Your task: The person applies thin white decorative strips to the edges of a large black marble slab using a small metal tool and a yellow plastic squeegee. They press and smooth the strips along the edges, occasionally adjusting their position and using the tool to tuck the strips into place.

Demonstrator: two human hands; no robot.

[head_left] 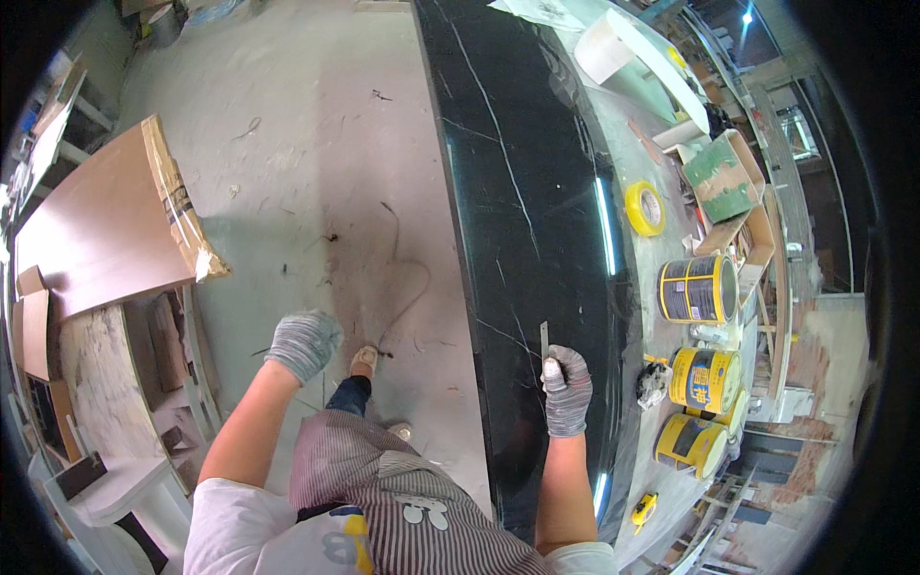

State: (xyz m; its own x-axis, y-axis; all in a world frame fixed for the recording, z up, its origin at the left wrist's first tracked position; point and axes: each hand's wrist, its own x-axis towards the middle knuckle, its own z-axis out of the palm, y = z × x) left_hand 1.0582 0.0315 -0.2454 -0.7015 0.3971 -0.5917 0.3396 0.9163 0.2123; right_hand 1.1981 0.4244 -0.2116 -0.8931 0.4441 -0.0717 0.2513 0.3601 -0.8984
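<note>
Right hand (pixel 566 391), gloved: thumb and fingers pinched on one flat metal strip (pixel 544 337). Strip is over the black slab (pixel 522 182), sticking out beyond the fingertips. Long axis roughly along the slab's length, free end pointing away from the wearer. Left hand (pixel 305 346), gloved, curled above the floor (pixel 278 220); can't tell how tightly. Right of slab: one yellow tape roll (pixel 644 209), at least four cans (pixel 692 289), one tape measure (pixel 644 514).

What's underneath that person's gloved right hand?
Beneath the right hand is a glossy black slab with pale veins; the hand holds a thin metal strip. The patch directly under the hand is covered, so whether anything lies there can't be seen.
</note>
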